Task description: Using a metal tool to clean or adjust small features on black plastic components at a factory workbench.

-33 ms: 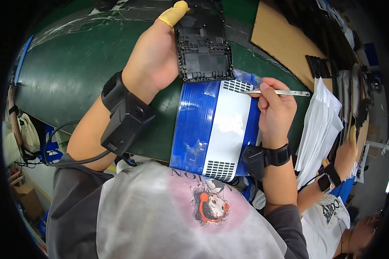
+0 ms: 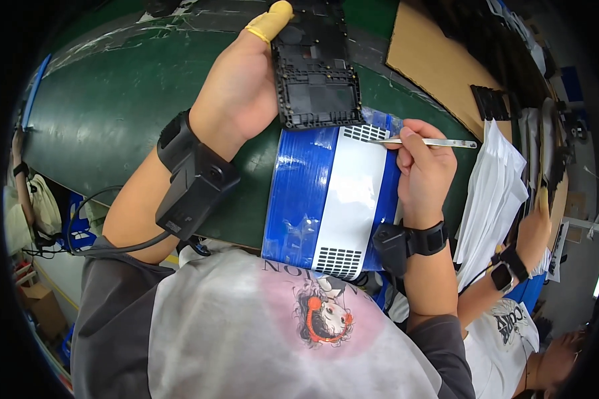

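Observation:
My left hand (image 2: 236,96) grips a black plastic housing (image 2: 321,97) with ribs and pockets, its far end cut off by the upper edge; a yellow finger cot (image 2: 270,22) covers the thumb. Between the fingers of my right hand (image 2: 426,169) are metal tweezers (image 2: 449,143), pointing left. Their tips meet a grid of small black pieces (image 2: 366,133) at the far end of a white sheet (image 2: 353,189). That sheet lies on a blue, tape-covered block (image 2: 298,189), just below the housing. Another black grid (image 2: 340,262) sits at the sheet's near end.
A green work table (image 2: 113,113) spreads beneath. To the right are a cardboard sheet (image 2: 436,63), black strips (image 2: 489,103) and a stack of white sheets (image 2: 489,186). Close by on the right, a co-worker's arm (image 2: 476,299) reaches in. Cabled black devices are strapped to my wrists.
My left hand and the housing have shifted very slightly right and down. The tweezers stay in place. The co-worker's hand at the right has moved a little.

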Motion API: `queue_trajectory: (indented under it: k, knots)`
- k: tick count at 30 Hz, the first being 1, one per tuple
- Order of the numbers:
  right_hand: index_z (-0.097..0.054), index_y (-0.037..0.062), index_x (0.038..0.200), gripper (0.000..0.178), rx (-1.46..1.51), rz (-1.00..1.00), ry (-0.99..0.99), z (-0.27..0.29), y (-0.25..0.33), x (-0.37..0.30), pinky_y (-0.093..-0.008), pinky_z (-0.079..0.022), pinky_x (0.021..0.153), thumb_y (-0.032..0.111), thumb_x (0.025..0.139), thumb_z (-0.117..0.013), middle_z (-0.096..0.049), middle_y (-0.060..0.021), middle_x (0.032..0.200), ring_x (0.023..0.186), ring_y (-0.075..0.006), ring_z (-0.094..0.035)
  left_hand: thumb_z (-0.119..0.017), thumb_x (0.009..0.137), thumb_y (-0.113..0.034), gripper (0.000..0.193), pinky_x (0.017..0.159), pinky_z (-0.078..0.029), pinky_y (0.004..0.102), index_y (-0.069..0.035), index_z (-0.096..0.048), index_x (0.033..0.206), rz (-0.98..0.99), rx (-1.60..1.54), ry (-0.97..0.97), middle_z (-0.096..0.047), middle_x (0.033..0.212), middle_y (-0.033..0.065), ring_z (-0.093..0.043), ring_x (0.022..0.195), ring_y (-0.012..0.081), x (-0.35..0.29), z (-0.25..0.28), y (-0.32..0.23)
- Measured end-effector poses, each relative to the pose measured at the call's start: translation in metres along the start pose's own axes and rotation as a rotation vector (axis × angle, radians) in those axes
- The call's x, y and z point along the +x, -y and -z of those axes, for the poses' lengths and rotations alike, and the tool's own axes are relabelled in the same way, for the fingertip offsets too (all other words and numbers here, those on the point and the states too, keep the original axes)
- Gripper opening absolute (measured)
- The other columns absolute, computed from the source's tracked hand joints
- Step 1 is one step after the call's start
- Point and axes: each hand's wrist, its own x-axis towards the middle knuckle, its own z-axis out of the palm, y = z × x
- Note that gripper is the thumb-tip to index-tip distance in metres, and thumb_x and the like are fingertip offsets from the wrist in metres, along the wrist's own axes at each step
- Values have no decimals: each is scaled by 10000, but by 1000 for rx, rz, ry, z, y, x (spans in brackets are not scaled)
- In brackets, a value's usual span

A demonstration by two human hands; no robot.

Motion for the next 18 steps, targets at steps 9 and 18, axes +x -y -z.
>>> queue_trajectory:
  k: [9, 18]
  knots:
    - [-537, -74, 895, 153, 109, 4, 38, 0, 9, -6, -166, -300, 436, -25, 750, -532, -562, -94, 667, 483, -60, -423, -409, 885, -225, 202, 640, -500, 321, -56, -496, 951, -23, -78, -40, -579, 849, 54, -581, 740, 161, -7, -8, 13]
    - [-545, -66, 907, 179, 128, 237, 209, -46, 39, -14, -156, -308, 480, 18, 750, -563, -581, -95, 687, 516, -48, -403, -393, 882, -313, 318, 765, -462, 306, -58, -493, 1044, 117, -61, 97, -563, 985, 65, -552, 876, 151, -30, -21, 32]
